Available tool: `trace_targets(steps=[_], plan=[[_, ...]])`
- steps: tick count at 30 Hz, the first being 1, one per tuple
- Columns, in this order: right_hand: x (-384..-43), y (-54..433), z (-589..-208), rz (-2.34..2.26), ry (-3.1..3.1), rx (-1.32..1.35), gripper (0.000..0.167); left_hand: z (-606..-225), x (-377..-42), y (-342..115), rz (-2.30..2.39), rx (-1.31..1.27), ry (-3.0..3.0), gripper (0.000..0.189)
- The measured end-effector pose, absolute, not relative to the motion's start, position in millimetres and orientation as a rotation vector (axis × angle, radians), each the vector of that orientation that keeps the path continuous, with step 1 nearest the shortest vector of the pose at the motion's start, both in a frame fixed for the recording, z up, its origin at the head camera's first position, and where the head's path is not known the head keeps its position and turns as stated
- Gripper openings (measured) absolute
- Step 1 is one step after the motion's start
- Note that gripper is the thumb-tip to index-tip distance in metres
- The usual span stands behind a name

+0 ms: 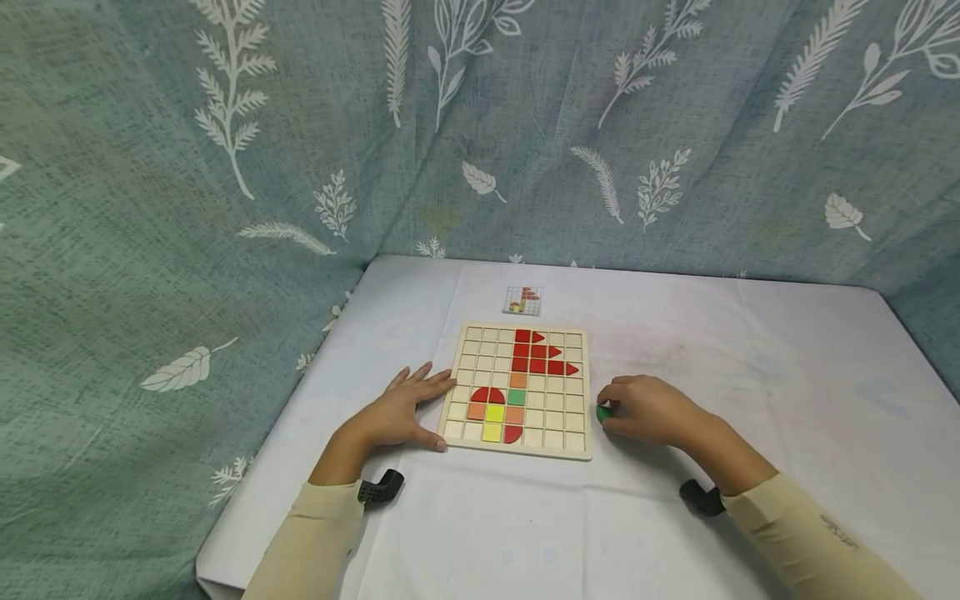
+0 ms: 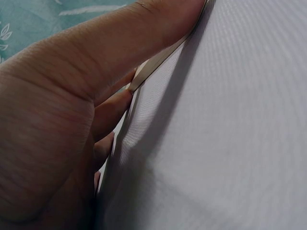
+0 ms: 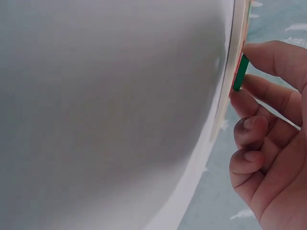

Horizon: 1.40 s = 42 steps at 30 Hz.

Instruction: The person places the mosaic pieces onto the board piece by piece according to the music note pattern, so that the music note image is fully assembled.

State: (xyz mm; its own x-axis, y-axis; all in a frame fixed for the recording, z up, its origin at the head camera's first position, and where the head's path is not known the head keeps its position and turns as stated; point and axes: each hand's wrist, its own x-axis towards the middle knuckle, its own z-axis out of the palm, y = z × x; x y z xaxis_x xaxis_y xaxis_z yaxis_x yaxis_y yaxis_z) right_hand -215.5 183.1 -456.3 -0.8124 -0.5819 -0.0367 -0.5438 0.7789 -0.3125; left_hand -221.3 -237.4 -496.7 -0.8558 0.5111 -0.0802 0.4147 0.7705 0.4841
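Note:
A square wooden grid board (image 1: pixel 554 419) lies flat on the table, with red, orange, yellow and green flat pieces set in several of its cells. My left hand (image 1: pixel 405 407) is spread at the board's left side, with its thumb and fingertips touching the edge. Just off the right edge, my right hand (image 1: pixel 651 410) pinches a small green piece (image 1: pixel 603 412) between thumb and fingers. In the right wrist view the green piece (image 3: pixel 241 73) shows its thin side; the fingers partly cover it, so its full outline cannot be told.
Behind the board lies a small picture card (image 1: pixel 522 301) with a gridded coloured pattern. A white cloth (image 1: pixel 480 525) covers the table. A blue-green leaf-patterned curtain (image 1: pixel 525 125) hangs behind and to the left. Each wrist wears a black device (image 1: pixel 381 487).

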Motion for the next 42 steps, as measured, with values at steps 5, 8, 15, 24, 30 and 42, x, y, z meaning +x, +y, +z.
trace_targets(steps=[5, 8, 15, 24, 30, 42], plan=[[-216.2, 167.2, -454.3, -0.476, 2.826, -0.954, 0.024, -497.7, -221.0, -237.5, 0.68, 0.734, 2.761, 0.118], [-216.2, 158.4, -453.1, -0.502, 2.821, -0.984, 0.025, -498.4, -221.0, -237.5, 0.679, 0.742, 2.768, 0.118], [-217.5, 137.2, -452.9, -0.511, 2.817, -1.025, 0.023, -496.6, -221.3, -237.8, 0.668, 0.725, 2.764, 0.118], [-217.6, 113.6, -450.8, -0.557, 2.771, -1.089, 0.023, -495.9, -224.4, -238.8, 0.661, 0.748, 2.771, 0.117], [-217.5, 101.0, -452.7, -0.558, 2.758, -1.134, 0.021, -497.7, -223.3, -239.4, 0.665, 0.743, 2.766, 0.117], [-219.9, 79.2, -455.5, -0.527, 2.728, -1.219, 0.014, -497.8, -222.0, -240.2, 0.668, 0.748, 2.759, 0.116]])
